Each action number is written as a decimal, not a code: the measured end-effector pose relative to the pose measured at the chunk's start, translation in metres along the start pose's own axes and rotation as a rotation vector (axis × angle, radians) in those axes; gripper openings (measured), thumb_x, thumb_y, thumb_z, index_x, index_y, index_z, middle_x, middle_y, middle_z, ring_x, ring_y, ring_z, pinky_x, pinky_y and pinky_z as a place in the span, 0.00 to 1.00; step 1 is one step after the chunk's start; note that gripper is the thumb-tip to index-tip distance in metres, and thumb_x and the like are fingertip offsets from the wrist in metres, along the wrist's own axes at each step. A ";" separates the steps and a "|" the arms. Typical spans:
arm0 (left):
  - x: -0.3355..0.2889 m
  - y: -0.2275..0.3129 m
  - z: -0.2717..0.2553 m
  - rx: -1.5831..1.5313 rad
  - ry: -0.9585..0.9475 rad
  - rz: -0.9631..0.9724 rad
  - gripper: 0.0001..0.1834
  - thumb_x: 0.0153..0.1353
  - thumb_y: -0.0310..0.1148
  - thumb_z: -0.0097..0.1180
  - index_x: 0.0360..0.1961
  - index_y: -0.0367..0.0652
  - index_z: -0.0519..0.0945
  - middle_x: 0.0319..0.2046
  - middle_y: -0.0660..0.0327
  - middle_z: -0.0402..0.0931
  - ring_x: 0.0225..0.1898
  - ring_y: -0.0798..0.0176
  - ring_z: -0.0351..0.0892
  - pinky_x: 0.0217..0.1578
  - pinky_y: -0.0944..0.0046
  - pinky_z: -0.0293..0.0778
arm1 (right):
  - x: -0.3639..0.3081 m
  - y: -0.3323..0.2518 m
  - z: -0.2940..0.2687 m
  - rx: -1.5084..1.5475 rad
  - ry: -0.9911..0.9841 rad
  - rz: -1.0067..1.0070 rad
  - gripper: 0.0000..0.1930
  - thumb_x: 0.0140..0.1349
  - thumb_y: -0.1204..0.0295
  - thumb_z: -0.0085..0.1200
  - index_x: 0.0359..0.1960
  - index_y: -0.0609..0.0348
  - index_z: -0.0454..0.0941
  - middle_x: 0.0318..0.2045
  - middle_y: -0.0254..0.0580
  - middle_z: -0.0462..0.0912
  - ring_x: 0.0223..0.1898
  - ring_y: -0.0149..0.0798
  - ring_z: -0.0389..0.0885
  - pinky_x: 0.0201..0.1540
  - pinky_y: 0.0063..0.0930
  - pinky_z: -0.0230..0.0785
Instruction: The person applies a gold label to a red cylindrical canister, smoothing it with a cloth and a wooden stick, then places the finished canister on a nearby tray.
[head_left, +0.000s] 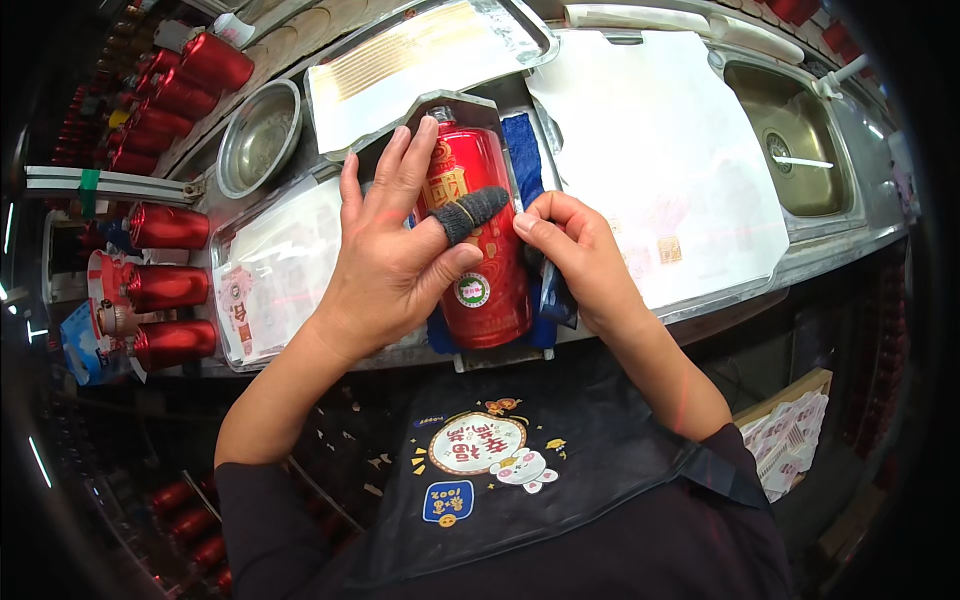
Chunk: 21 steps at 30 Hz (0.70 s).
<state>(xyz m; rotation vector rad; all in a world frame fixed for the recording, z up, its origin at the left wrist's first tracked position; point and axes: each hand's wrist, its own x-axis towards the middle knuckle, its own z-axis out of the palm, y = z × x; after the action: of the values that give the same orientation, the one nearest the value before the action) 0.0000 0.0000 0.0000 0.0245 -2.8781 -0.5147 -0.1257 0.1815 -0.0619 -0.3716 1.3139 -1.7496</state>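
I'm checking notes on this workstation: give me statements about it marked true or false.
The left hand touches the red bottle. True.
The right hand is at the bottle's right side. True.
The right hand wears a knitted finger sleeve. False: the knitted finger sleeve is on the left hand.
The metal bowl lies right of the bottle. False: the metal bowl lies left.
The metal sink is right of the large white sheet. True.
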 end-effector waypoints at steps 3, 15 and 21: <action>0.002 0.003 -0.004 0.058 -0.015 0.013 0.17 0.64 0.51 0.61 0.48 0.58 0.89 0.77 0.46 0.52 0.77 0.36 0.48 0.70 0.24 0.31 | -0.001 0.000 -0.001 0.015 -0.002 0.005 0.07 0.70 0.69 0.57 0.34 0.56 0.77 0.28 0.22 0.75 0.32 0.18 0.69 0.37 0.15 0.61; -0.005 0.008 -0.009 0.197 -0.110 0.144 0.16 0.61 0.51 0.63 0.47 0.61 0.89 0.77 0.48 0.54 0.78 0.35 0.45 0.68 0.22 0.30 | -0.012 -0.003 -0.010 0.093 0.027 0.042 0.07 0.69 0.67 0.58 0.35 0.56 0.79 0.29 0.25 0.78 0.31 0.19 0.72 0.35 0.16 0.64; -0.011 0.011 -0.004 0.165 -0.059 0.144 0.14 0.59 0.53 0.64 0.39 0.61 0.90 0.76 0.51 0.57 0.78 0.37 0.48 0.68 0.22 0.31 | -0.020 -0.008 -0.016 0.286 0.089 0.020 0.07 0.68 0.69 0.56 0.39 0.60 0.80 0.34 0.32 0.81 0.38 0.24 0.77 0.45 0.17 0.68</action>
<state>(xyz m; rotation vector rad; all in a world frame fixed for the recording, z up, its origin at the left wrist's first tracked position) 0.0121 0.0093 0.0049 -0.1733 -2.9436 -0.2554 -0.1291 0.2071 -0.0556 -0.1195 1.1032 -1.9229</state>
